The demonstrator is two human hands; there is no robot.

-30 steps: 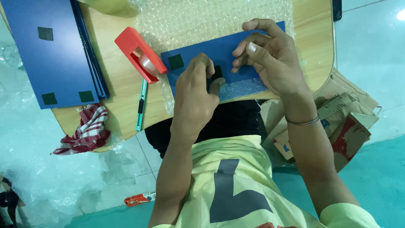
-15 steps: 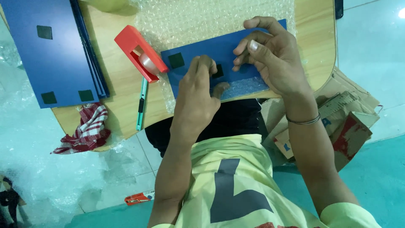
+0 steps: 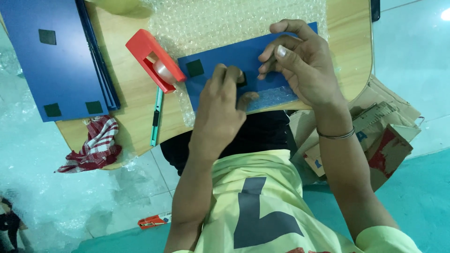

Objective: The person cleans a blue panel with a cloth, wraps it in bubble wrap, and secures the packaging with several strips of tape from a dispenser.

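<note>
A blue board (image 3: 225, 63) with a dark square pad (image 3: 195, 68) lies on bubble wrap (image 3: 225, 23) on the wooden table (image 3: 136, 89). My left hand (image 3: 220, 110) rests on the board's near edge, fingertips pressing a second dark square pad (image 3: 242, 79). My right hand (image 3: 300, 63) lies on the board's right part, fingers curled and pinching at the board surface beside that pad. Whether it holds something small is hidden by the fingers.
A red tape dispenser (image 3: 154, 58) sits left of the board, a teal utility knife (image 3: 156, 117) below it. A stack of blue boards (image 3: 61, 61) fills the table's left. A red checked cloth (image 3: 96, 143) hangs at the edge. Cardboard boxes (image 3: 375, 136) stand on the floor right.
My left hand has slid slightly up the board, fingertips now on the dark pad. My right hand stays almost in place.
</note>
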